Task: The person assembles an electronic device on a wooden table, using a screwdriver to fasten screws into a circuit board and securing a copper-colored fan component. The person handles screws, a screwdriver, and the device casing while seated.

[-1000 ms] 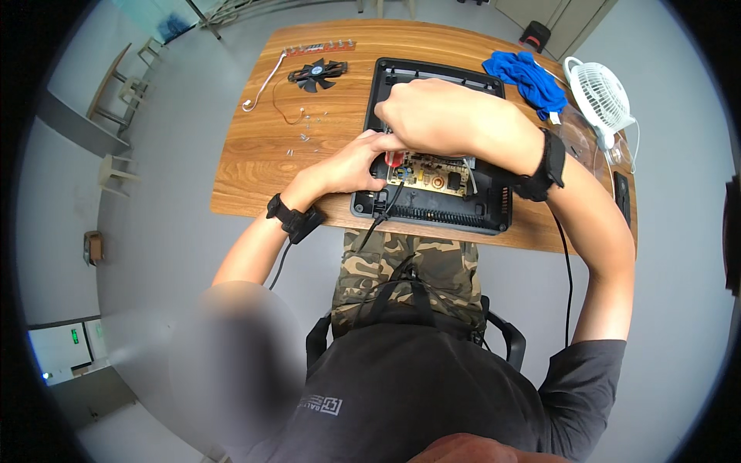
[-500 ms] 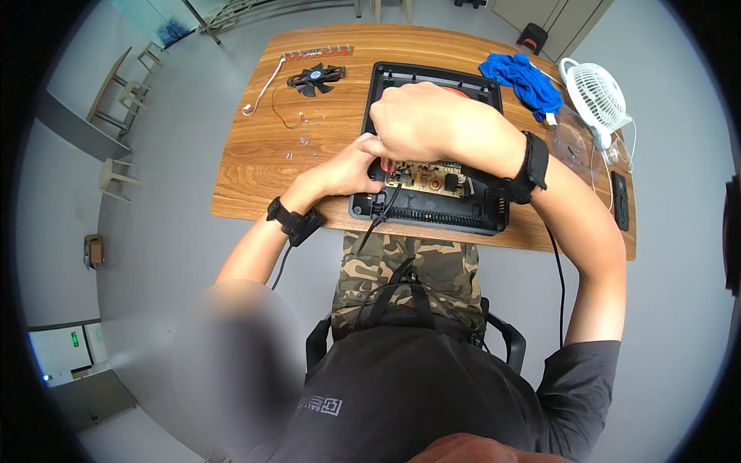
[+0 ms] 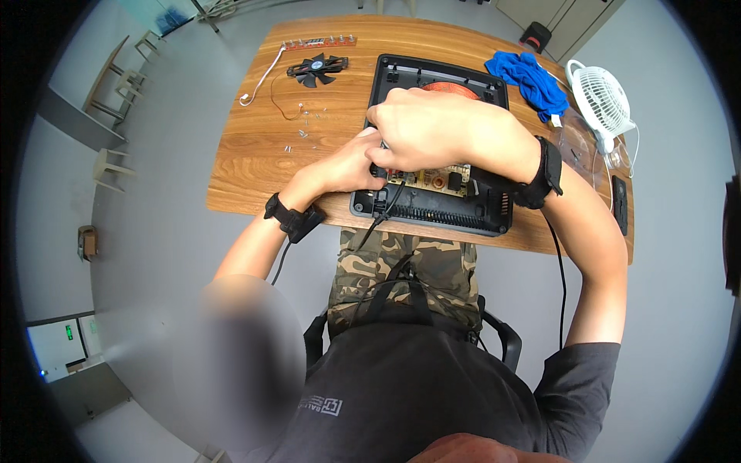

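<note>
An opened black appliance housing (image 3: 440, 222), which looks like an induction cooker base, lies on the wooden table in front of me. A tan circuit board (image 3: 423, 182) sits in its near half, and part of a reddish-orange coil (image 3: 451, 89) shows beyond my right wrist. My right hand (image 3: 432, 131) is closed above the board's left end; what it grips is hidden under the fingers. My left hand (image 3: 349, 166) bends in over the housing's left wall, its fingertips meeting the right hand. Whatever is between them is covered. A black cord (image 3: 388, 207) runs across the housing's near edge.
Left of the housing lie several small screws (image 3: 302, 133), a black fan (image 3: 317, 70) with a thin wire, and a reddish strip (image 3: 318, 43) with a white cable. A blue cloth (image 3: 531, 83), a white desk fan (image 3: 602, 100) and a black bar (image 3: 620, 204) lie right.
My right hand has turned and lowered slightly over the board, covering the red-and-white piece that showed beside the fingers. More of the coil is visible. My left hand stays nearly in place.
</note>
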A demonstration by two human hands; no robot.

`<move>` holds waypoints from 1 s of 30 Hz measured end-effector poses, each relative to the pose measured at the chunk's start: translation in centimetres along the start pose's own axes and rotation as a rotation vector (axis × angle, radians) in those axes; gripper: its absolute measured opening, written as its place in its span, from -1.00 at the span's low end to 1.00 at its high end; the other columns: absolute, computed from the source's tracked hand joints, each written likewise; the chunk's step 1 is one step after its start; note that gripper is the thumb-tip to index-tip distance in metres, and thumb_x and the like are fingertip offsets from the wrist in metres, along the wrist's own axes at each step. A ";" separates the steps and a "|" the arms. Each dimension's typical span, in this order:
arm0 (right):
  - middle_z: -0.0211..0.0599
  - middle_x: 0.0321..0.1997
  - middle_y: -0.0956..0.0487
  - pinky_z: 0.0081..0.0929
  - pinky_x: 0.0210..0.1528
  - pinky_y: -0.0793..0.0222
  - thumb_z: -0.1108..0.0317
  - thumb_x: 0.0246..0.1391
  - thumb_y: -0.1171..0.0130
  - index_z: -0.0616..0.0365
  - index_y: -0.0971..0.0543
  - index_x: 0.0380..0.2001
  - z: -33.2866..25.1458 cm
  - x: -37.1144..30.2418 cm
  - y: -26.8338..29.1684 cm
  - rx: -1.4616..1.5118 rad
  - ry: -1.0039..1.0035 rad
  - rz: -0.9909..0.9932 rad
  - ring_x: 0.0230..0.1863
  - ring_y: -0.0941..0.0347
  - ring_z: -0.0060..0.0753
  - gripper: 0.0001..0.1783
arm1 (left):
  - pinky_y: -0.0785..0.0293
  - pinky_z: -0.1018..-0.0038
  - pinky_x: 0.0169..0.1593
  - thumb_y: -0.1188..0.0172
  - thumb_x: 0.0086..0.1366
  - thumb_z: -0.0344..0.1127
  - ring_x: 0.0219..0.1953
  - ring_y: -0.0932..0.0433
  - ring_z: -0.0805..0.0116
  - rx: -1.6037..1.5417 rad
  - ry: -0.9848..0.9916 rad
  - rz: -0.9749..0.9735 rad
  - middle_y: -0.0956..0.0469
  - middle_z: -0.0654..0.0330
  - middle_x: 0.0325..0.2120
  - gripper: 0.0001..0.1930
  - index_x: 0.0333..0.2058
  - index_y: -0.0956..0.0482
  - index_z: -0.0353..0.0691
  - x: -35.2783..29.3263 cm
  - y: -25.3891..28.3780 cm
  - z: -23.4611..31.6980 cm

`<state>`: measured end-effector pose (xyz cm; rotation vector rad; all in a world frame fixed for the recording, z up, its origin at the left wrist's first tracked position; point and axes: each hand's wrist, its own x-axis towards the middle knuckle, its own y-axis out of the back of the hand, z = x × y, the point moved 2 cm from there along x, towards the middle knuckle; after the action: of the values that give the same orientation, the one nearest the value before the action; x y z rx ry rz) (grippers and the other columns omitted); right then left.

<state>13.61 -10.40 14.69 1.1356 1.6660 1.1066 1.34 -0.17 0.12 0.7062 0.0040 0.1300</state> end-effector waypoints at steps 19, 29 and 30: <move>0.18 -0.39 -0.66 -0.07 -0.21 -0.59 0.13 0.12 -0.28 0.37 -0.65 -0.31 0.7 -0.1 0.5 -0.059 0.020 0.023 -0.26 -0.66 0.19 -0.60 | -0.40 0.15 0.25 -0.37 0.03 -0.42 0.12 -0.44 -0.06 0.220 -0.082 -0.042 -0.49 -0.05 0.04 -0.49 0.03 -0.56 -0.27 0.2 -0.3 -1.2; 0.19 -0.39 -0.66 -0.07 -0.20 -0.58 0.20 0.07 -0.21 0.42 -0.58 -0.18 0.2 -0.8 0.9 0.025 -0.075 0.001 -0.28 -0.66 0.20 -0.57 | -0.38 0.17 0.28 -0.41 0.03 -0.38 0.15 -0.45 -0.07 0.240 -0.177 0.084 -0.50 -0.06 0.05 -0.45 0.06 -0.53 -0.27 -0.1 -0.2 -0.7; 0.19 -0.39 -0.66 -0.07 -0.20 -0.58 0.21 0.05 -0.21 0.42 -0.56 -0.16 0.3 -0.9 1.0 0.017 -0.064 -0.021 -0.27 -0.65 0.19 -0.56 | -0.36 0.15 0.29 -0.41 0.02 -0.38 0.15 -0.42 -0.08 0.216 -0.164 0.062 -0.50 -0.04 0.04 -0.45 0.04 -0.53 -0.30 0.1 -0.2 -0.7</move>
<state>14.33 -10.99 15.70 1.1509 1.6370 1.0339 1.42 0.13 -0.55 0.9317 -0.1632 0.1321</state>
